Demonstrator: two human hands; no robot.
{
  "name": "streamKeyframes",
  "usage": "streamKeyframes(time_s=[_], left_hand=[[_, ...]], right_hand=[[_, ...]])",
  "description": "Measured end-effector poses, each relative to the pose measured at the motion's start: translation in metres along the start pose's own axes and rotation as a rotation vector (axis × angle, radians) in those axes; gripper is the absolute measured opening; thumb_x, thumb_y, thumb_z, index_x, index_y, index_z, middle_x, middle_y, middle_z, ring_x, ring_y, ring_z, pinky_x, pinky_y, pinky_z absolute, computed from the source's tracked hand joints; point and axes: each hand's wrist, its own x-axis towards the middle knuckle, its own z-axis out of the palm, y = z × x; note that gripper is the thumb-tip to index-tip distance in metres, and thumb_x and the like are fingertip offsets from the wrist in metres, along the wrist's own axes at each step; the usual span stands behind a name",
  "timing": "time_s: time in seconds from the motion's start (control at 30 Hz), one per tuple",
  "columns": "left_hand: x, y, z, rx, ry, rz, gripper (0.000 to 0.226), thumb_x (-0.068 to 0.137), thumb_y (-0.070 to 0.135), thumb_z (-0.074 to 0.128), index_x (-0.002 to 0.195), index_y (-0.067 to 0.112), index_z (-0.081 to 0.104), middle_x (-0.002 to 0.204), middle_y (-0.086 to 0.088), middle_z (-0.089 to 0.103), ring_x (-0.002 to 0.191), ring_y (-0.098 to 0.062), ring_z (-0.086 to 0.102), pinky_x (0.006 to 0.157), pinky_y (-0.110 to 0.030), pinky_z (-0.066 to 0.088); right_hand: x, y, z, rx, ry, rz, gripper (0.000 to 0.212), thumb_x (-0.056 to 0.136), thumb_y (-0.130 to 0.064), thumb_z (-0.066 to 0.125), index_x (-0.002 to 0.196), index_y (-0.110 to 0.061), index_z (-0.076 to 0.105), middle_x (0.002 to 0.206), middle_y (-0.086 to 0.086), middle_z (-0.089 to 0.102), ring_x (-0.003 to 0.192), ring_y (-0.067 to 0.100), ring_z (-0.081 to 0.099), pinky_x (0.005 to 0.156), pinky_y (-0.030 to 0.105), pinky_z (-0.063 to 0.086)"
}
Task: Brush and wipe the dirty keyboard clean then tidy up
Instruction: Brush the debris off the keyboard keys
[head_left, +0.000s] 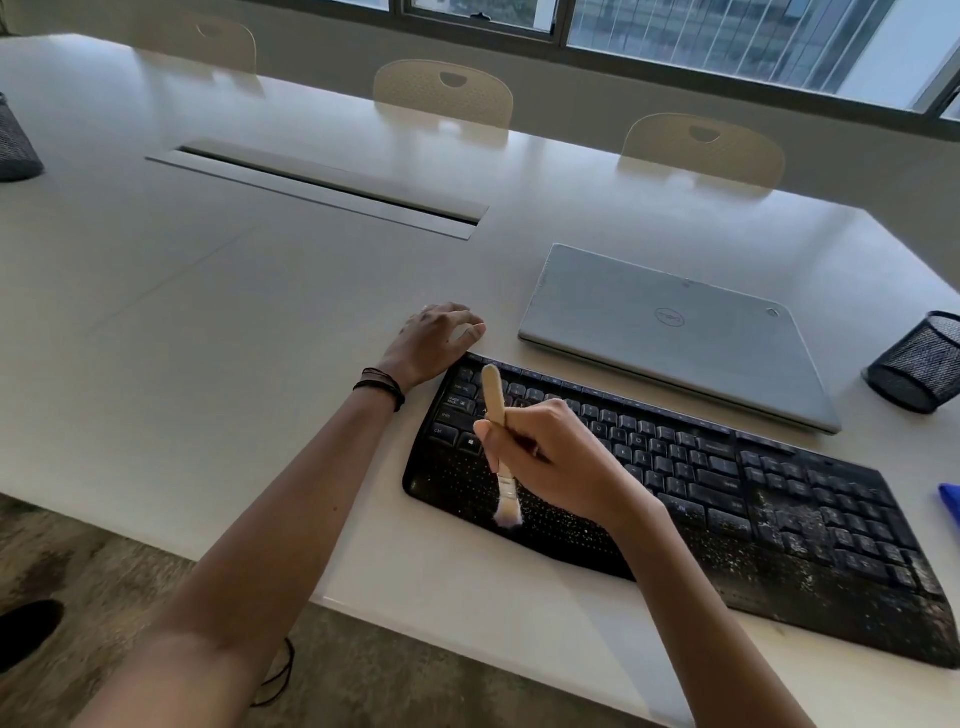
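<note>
The right hand (561, 457) is pinching the brush (494, 400) with curled fingers, bristles touching the front-left corner of the keyboard (727, 483); the left hand (434, 340), fingers loosely bent, is resting at its back-left corner.

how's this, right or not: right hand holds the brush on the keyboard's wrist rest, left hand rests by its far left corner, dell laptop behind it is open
Not quite: the Dell laptop is closed, lid down, as the head view shows. The right hand does hold the brush on the wrist rest of the keyboard, the left hand by its corner.
</note>
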Motion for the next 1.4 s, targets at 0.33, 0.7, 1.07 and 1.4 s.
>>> streamKeyframes(time_s=[0.33,0.7,1.07,1.4], left_hand=[[-0.001,0.0,0.0,0.005,-0.003,-0.011,0.037,0.098,0.035,0.043,0.121,0.012,0.06,0.133,-0.011,0.053,0.123,-0.025,0.048,0.101,-0.042,0.038],[0.0,0.001,0.0,0.004,-0.003,-0.005,0.037,0.098,0.034,0.043,0.121,0.012,0.06,0.133,-0.011,0.053,0.123,-0.025,0.048,0.102,-0.041,0.037],[0.002,-0.002,0.001,0.003,-0.006,-0.007,0.036,0.098,0.034,0.044,0.121,0.011,0.061,0.132,-0.012,0.054,0.122,-0.028,0.049,0.101,-0.043,0.038],[0.0,-0.002,0.001,0.002,0.004,-0.001,0.036,0.098,0.033,0.044,0.12,0.011,0.061,0.131,-0.011,0.055,0.121,-0.026,0.049,0.101,-0.042,0.038]], right_hand=[[0.002,0.007,0.001,0.043,-0.015,-0.008,0.027,0.095,-0.023,0.05,0.091,-0.005,0.069,0.084,-0.021,0.064,0.061,-0.002,0.059,0.054,0.011,0.042],[0.006,0.002,0.009,0.143,0.035,-0.01,0.033,0.093,-0.032,0.046,0.081,-0.008,0.066,0.072,-0.012,0.063,0.053,0.009,0.058,0.047,0.021,0.045],[0.005,0.0,0.012,-0.002,0.007,-0.047,0.045,0.093,-0.038,0.041,0.064,-0.008,0.058,0.049,-0.014,0.049,0.039,0.008,0.046,0.043,0.019,0.033],[0.007,0.0,0.017,0.076,-0.087,-0.021,0.026,0.094,-0.025,0.052,0.094,-0.007,0.071,0.097,-0.022,0.063,0.071,-0.005,0.059,0.061,0.018,0.049]])
